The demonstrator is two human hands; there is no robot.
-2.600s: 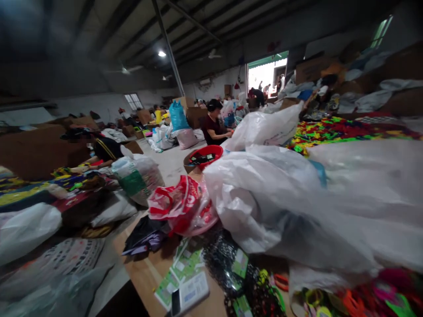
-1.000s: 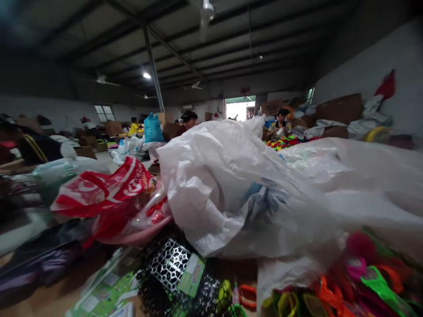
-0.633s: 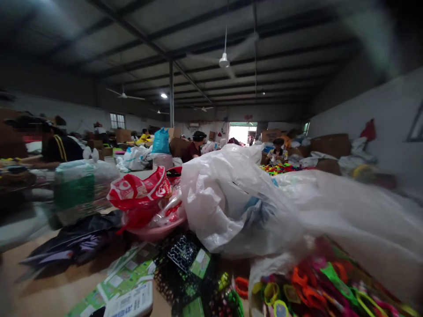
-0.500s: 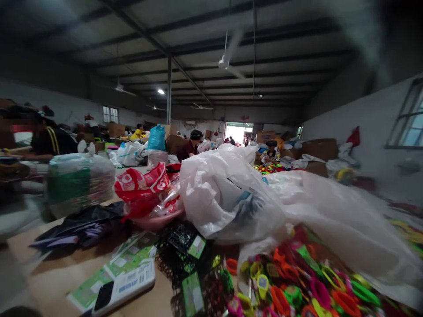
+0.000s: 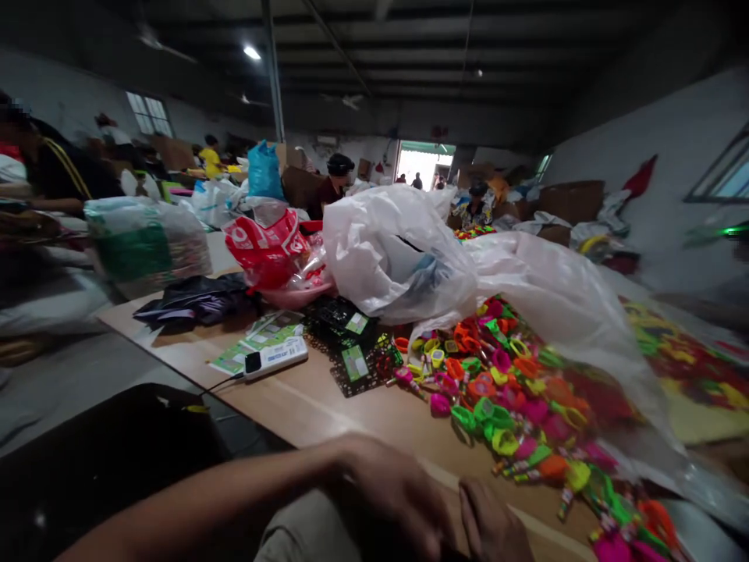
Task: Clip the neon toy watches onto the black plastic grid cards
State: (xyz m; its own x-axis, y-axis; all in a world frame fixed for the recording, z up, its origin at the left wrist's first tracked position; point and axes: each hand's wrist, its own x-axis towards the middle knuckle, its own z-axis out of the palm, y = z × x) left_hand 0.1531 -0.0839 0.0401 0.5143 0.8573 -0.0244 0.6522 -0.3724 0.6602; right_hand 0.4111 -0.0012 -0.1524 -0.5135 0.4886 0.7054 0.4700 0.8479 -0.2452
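My left hand [image 5: 398, 488] reaches in from the lower left over the near table edge, fingers slack and pointing downward, nothing visible in it. Close beside it, my right hand [image 5: 491, 523] is low in the frame; its fingers are partly hidden and dim. Nearest to both is a spread pile of bright plastic toy watches [image 5: 485, 386] in orange, green, pink and yellow, some with small patterned sticks. The pile spills from a large white plastic bag [image 5: 562, 273]. Black mesh pieces with green cards [image 5: 354, 363] lie to the left of the pile.
A white power bank [image 5: 278, 357] with a cable lies on green printed cards [image 5: 234, 357]. Behind are a dark folded cloth [image 5: 196, 300], a red bag [image 5: 269, 242] in a pink basin [image 5: 296, 297], and a bulky white bag [image 5: 374, 250]. Other people sit farther back.
The view has tilted down, bringing the near table edge and both my hands into sight. The objects on the table appear higher in the frame and look unmoved.
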